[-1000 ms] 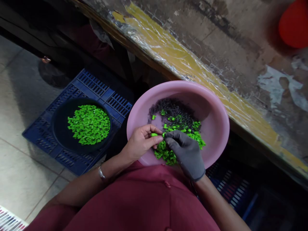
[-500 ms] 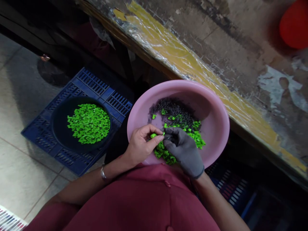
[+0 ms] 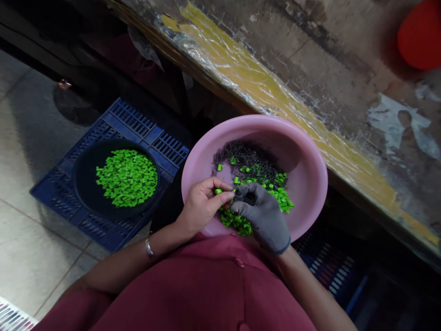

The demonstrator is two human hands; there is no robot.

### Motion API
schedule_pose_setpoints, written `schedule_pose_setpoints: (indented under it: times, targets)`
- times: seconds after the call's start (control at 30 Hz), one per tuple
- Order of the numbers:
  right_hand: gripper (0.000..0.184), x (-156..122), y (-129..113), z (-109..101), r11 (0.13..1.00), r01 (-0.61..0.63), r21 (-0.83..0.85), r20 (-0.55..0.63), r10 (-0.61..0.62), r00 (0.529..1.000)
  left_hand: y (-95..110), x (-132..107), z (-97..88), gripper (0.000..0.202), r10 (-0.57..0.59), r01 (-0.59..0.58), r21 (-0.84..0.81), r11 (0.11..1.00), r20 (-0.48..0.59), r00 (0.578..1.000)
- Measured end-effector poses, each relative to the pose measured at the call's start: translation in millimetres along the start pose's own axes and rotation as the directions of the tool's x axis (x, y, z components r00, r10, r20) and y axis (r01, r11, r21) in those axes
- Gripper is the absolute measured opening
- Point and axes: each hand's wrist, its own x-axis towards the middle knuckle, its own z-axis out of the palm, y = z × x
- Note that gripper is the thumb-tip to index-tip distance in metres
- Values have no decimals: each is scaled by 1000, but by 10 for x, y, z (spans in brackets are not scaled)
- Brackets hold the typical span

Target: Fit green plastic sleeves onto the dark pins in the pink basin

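A pink basin (image 3: 306, 184) rests on my lap and holds a pile of small green plastic pieces (image 3: 237, 218) and a heap of tiny dark metal springs (image 3: 251, 158). My bare left hand (image 3: 201, 207) pinches one green piece (image 3: 218, 191) between thumb and fingers at the basin's near left side. My right hand (image 3: 263, 216), in a grey glove, is closed in a pinch right against it, fingertips meeting the green piece; what it holds is too small to make out.
A black round bowl (image 3: 86, 161) full of green pieces (image 3: 127, 177) sits on a blue plastic crate (image 3: 138, 122) on the tiled floor to my left. A worn workbench edge with yellow wrapped tape (image 3: 262, 87) runs diagonally above. A red object (image 3: 420, 34) is at top right.
Both hands stay pinched together over the basin; the gloved right hand has shifted slightly left and down against the left fingers. Nothing else has moved.
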Motion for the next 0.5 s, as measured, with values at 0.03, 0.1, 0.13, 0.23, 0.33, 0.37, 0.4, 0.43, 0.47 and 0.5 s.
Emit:
schedule_pose_setpoints:
  times: [0.03, 0.1, 0.13, 0.23, 0.33, 0.37, 0.4, 0.43, 0.47, 0.5]
  targets:
    - [24, 8, 8, 8, 1000, -2, -13, -24, 1, 1000, -10, -1, -1, 12, -22, 22, -31, 999, 7, 1000]
    - [20, 24, 17, 19, 999, 8, -51, -56, -11, 998, -30, 0, -3, 14, -56, 57, -79, 995, 16, 998]
    - [18, 30, 18, 22, 997, 22, -79, -58, -26, 998, -39, 2, -5, 15, -65, 66, -94, 993, 14, 998]
    - [13, 35, 10, 21, 978, 72, -197, -57, -85, 995, -59, 10, -8, 16, -68, 67, -113, 991, -5, 998]
    - [10, 27, -12, 17, 953, 98, -288, -57, -119, 991, -60, 15, 5, 15, -62, 60, -122, 991, -15, 998]
    - [11, 23, -18, 17, 958, 87, -272, -44, -103, 994, -57, 15, 12, 15, -58, 55, -124, 991, -15, 998]
    - [14, 20, -21, 17, 973, 68, -221, -23, -74, 997, -51, 14, 21, 15, -50, 47, -125, 991, -16, 999]
    - [17, 18, -19, 20, 990, 39, -137, 6, -39, 999, -44, 13, 30, 14, -39, 37, -125, 991, -19, 999]
    - [20, 16, -14, 25, 1000, 1, -31, 38, 0, 999, -35, 11, 39, 14, -28, 25, -122, 992, -23, 999]
    - [23, 14, -5, 33, 996, -42, 79, 71, 36, 997, -27, 9, 46, 14, -15, 11, -114, 993, -29, 999]
